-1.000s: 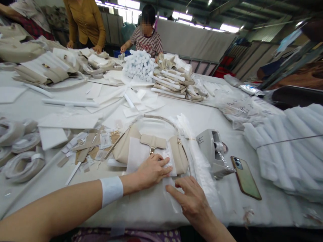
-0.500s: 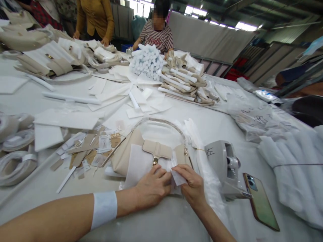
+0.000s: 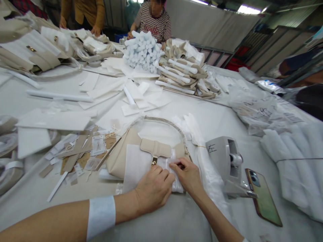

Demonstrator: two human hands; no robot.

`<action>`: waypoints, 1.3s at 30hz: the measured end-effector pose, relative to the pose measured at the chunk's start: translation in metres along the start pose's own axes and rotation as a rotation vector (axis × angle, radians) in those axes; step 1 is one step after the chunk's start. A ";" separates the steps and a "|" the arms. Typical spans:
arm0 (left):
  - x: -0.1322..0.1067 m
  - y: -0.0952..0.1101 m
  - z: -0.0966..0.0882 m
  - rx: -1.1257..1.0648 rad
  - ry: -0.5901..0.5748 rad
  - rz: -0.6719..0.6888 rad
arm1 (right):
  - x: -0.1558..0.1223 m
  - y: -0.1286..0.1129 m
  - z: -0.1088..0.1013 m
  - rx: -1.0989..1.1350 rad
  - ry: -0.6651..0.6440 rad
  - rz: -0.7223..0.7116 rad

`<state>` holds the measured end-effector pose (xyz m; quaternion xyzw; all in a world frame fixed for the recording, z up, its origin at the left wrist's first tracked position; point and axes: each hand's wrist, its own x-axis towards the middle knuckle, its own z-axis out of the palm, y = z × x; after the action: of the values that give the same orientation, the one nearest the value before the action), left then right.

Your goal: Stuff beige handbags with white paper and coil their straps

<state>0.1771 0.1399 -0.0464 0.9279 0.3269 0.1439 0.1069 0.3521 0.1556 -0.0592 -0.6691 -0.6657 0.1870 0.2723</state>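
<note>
A beige handbag (image 3: 114, 159) lies in front of me, with its strap (image 3: 164, 120) arched behind it. White tissue (image 3: 132, 168) covers part of its front below the flap (image 3: 155, 148), which has a gold clasp (image 3: 154, 161). My left hand (image 3: 155, 186) is closed against the front just under the clasp; whatever its curled fingers hold is hidden. At the bag's right side, my right hand (image 3: 188, 176) pinches a thin white sheet (image 3: 169, 164) against the front. Crinkled clear wrap (image 3: 178, 186) shows between the hands.
A grey tape dispenser (image 3: 222, 164), a phone (image 3: 264, 198) and rolled white foam (image 3: 290, 168) lie to the right. Tags and card strips (image 3: 83, 151) are scattered left. Behind are white tubes (image 3: 142, 52), stacked beige bags (image 3: 181, 77) and two people across the table.
My right hand has brought the thin white sheet down against the bag's front, turning its fingers inward. My left hand stays by the clasp. The camera view has shifted slightly.
</note>
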 end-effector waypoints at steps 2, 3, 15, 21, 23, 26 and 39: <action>0.000 -0.001 0.000 0.001 -0.032 0.010 | 0.003 0.000 0.000 -0.056 0.000 0.056; 0.000 -0.002 0.000 0.002 -0.045 0.014 | 0.004 0.000 0.001 -0.075 -0.003 0.071; -0.005 -0.003 0.020 0.164 0.015 0.143 | 0.011 -0.001 0.000 -0.102 0.001 0.207; -0.001 -0.002 0.028 0.302 0.041 0.125 | 0.018 0.003 0.005 -0.174 0.039 0.244; -0.001 -0.001 0.028 0.319 0.038 0.120 | 0.017 0.003 0.006 -0.195 0.059 0.235; 0.000 0.000 0.025 0.328 0.020 0.124 | 0.012 0.000 0.003 -0.161 0.117 0.191; -0.002 0.005 0.027 0.422 0.074 0.091 | -0.009 -0.006 -0.010 -0.370 -0.080 -0.381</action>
<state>0.1869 0.1321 -0.0709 0.9376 0.3112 0.1111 -0.1084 0.3531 0.1456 -0.0487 -0.5620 -0.8129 0.0338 0.1491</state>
